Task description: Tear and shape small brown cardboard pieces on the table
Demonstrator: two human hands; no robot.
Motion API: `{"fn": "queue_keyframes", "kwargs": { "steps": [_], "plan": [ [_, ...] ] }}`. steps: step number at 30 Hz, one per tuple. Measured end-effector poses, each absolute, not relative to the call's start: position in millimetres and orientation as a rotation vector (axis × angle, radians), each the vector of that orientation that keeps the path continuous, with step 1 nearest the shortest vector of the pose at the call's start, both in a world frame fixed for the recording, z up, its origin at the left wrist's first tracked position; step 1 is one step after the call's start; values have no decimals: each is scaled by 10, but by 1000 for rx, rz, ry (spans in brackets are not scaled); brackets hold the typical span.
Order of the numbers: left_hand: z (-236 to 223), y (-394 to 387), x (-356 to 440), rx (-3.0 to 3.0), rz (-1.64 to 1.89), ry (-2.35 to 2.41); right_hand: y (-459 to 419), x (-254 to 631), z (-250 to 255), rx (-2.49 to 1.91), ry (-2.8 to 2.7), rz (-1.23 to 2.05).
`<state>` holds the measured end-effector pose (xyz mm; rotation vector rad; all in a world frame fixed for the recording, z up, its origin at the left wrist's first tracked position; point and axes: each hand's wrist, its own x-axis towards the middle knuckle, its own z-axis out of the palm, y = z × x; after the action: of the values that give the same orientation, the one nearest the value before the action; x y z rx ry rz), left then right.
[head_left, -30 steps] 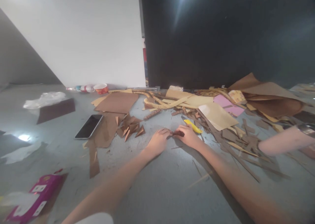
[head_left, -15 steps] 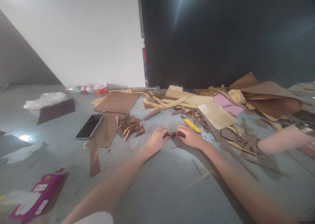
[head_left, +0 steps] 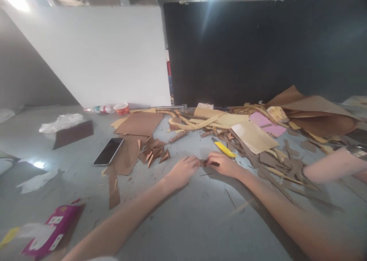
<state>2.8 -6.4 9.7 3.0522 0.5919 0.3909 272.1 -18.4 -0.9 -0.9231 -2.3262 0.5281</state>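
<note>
A small dark brown piece, which looks like leather or thick paper, [head_left: 202, 163] is pinched between my two hands just above the grey table. My left hand [head_left: 183, 170] has its fingers curled together at the piece's left end and hides most of that end. From the other side, my right hand [head_left: 224, 164] grips it between thumb and fingers. A yellow utility knife [head_left: 225, 149] lies just beyond my right hand. To the left of my left hand is a pile of folded brown pointed pieces [head_left: 154, 150].
Brown strips and scraps [head_left: 292, 163] spread over the right side, where another person's forearm [head_left: 327, 165] reaches in. A phone [head_left: 108, 151] rests on brown sheets at left. A magenta tissue pack [head_left: 53, 230] lies front left. White [head_left: 114, 54] and black [head_left: 258, 50] panels stand behind.
The view has tilted up slightly. My left hand's fingers have closed in over the brown piece, hiding more of it, while my right hand keeps its grip.
</note>
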Motion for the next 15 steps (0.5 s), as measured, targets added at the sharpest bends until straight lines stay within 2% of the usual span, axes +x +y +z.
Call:
{"fn": "queue_keyframes", "kwargs": {
  "steps": [5, 15],
  "plan": [
    [9, -254, 77, 2955, 473, 686, -293, 2652, 13, -982, -2424, 356],
    [-70, -187, 21, 2956, 518, 556, -282, 2745, -73, -978, -2387, 381]
  ]
}}
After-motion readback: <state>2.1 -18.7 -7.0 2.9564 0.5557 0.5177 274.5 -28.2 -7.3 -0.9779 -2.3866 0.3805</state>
